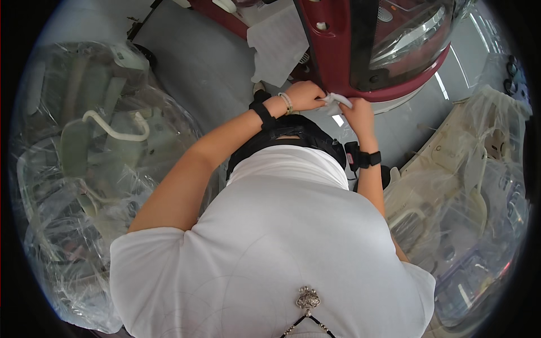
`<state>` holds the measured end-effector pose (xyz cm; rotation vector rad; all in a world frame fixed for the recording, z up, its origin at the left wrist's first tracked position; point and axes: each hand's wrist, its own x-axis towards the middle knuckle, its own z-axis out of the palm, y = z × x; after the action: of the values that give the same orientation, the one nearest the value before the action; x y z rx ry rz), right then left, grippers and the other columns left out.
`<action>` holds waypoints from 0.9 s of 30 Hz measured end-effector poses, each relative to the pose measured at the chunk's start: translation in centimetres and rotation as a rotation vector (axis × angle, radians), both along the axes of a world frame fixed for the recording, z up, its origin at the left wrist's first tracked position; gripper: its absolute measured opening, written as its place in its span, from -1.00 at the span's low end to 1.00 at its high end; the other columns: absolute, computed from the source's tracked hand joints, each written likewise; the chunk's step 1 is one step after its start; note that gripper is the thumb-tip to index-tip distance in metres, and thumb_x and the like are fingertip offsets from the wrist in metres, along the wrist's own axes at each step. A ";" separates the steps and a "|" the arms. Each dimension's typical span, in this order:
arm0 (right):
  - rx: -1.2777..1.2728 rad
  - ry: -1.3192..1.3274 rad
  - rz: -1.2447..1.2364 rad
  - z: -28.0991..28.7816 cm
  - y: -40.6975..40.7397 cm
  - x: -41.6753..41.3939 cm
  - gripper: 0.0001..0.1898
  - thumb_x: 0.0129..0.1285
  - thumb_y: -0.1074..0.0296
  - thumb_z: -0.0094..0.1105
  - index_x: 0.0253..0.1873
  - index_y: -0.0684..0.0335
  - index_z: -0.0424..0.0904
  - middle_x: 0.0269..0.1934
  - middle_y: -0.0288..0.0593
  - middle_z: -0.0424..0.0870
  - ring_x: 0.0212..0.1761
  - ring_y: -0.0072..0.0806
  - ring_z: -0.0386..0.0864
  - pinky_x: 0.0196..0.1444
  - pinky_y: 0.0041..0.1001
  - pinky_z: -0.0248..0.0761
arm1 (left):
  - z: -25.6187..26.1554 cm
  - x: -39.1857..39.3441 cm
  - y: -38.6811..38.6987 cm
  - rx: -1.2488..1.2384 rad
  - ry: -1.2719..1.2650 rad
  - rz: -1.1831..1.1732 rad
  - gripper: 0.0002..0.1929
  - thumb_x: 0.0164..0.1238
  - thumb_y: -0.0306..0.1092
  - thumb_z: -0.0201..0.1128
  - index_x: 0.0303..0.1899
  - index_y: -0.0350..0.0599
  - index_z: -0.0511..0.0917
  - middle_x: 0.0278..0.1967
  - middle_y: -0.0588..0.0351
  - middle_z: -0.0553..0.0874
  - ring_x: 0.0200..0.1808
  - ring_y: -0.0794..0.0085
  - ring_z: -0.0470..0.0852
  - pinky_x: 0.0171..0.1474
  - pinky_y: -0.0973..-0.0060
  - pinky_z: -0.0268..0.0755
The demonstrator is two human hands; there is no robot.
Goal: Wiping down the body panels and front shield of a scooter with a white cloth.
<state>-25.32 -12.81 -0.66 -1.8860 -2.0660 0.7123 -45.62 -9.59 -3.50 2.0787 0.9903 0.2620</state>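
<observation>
A crumpled white wipe or thin cloth (335, 102) is stretched between my two hands at waist height. My left hand (303, 95) pinches its left end, and a beaded bracelet and a black strap circle that wrist. Its right end is between the thumb and fingers of my right hand (359, 115); a small black device is strapped to my right wrist. Just beyond the wipe stands a dark red vehicle body (334, 55) with a clear window (408, 38). Whether the wipe touches the red panel, I cannot tell.
A white foam sheet (279, 44) hangs by the vehicle's open side. On my left, clear plastic film covers a vehicle with a cream grab handle (120, 134). Film-draped cream panels (448, 139) stand on my right. The floor (198, 55) is smooth grey.
</observation>
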 end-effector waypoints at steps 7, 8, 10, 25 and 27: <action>-0.153 0.291 -0.079 2.2 0.7 -0.2 -0.78 0.06 0.22 0.26 -0.34 0.28 0.67 -0.52 0.05 0.62 -0.43 -0.03 0.61 -0.37 -0.25 0.46 | 1.1 -0.8 0.1 -0.087 -0.143 0.113 -0.72 0.20 -0.16 0.20 -0.43 -0.24 0.60 -0.50 -0.06 0.62 -0.44 0.10 0.59 -0.34 0.25 0.36; -0.148 0.291 -0.077 0.7 0.6 -0.1 -0.78 0.06 0.22 0.26 -0.34 0.28 0.67 -0.52 0.05 0.62 -0.43 -0.03 0.61 -0.37 -0.25 0.46 | -0.8 -1.0 0.3 -0.225 -0.151 0.088 -0.70 0.21 -0.14 0.19 -0.44 -0.24 0.60 -0.52 -0.05 0.62 -0.46 0.11 0.58 -0.37 0.25 0.35; -0.273 0.156 0.018 -2.2 -0.2 0.0 -0.78 0.05 0.21 0.28 -0.34 0.27 0.68 -0.53 0.01 0.63 -0.43 -0.07 0.62 -0.35 -0.26 0.46 | -3.0 -0.9 0.7 -0.225 0.015 -0.037 -0.68 0.22 -0.12 0.18 -0.44 -0.23 0.61 -0.53 -0.05 0.62 -0.48 0.11 0.58 -0.36 0.25 0.35; -0.201 0.368 -0.132 -0.8 0.3 2.5 -0.77 0.10 0.26 0.24 -0.32 0.35 0.68 -0.57 -0.05 0.65 -0.53 -0.40 0.65 -0.43 -0.42 0.43 | 1.6 0.6 0.6 -0.065 0.018 0.017 -0.74 0.15 -0.13 0.19 -0.39 -0.12 0.65 -0.45 -0.05 0.67 -0.37 0.06 0.65 -0.26 0.23 0.46; -0.502 0.632 -0.227 -3.5 -0.3 2.7 -0.74 0.12 0.23 0.24 -0.35 0.37 0.68 -0.59 -0.07 0.65 -0.55 -0.46 0.65 -0.44 -0.45 0.44 | -1.5 0.6 0.7 -0.085 0.078 -0.041 -0.73 0.14 -0.11 0.19 -0.37 -0.12 0.66 -0.44 -0.06 0.67 -0.38 0.07 0.65 -0.26 0.22 0.46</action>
<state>-22.57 -13.13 -4.16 -1.7475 -1.3349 1.6222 -45.00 -8.85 -4.97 2.0429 0.9870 0.1163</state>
